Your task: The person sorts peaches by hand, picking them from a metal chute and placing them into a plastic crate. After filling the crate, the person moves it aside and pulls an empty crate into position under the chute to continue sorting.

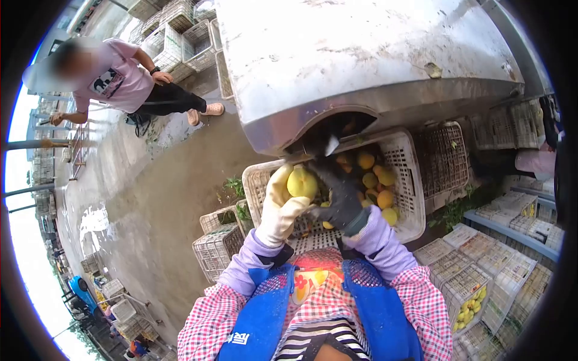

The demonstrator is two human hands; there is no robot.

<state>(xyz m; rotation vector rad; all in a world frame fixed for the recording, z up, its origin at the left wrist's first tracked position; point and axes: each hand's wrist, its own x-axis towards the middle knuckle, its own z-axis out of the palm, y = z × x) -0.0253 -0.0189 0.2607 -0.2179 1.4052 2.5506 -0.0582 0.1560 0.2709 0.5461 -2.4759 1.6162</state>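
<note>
My left hand [280, 204], in a pale glove, is closed around a yellow peach [302, 182] with a seam down its side. Beside the peach is my right hand [342, 201] in a dark glove, its thumb and fingers apart and its fingertips close to the fruit. Both hands are over a white plastic crate [410, 180] with slatted sides. Yellow and orange peaches [369, 179] lie in the crate, partly hidden by the dark glove. Just beyond the fingers is the dark opening [346, 123] of a metal machine.
The big metal housing [373, 45] rises directly in front. Another slatted crate [445, 153] is to the right, and stacked crates [463, 265] stand at lower right. More crates [218, 246] sit at left. A person in a pink shirt [114, 75] stands on the wet floor.
</note>
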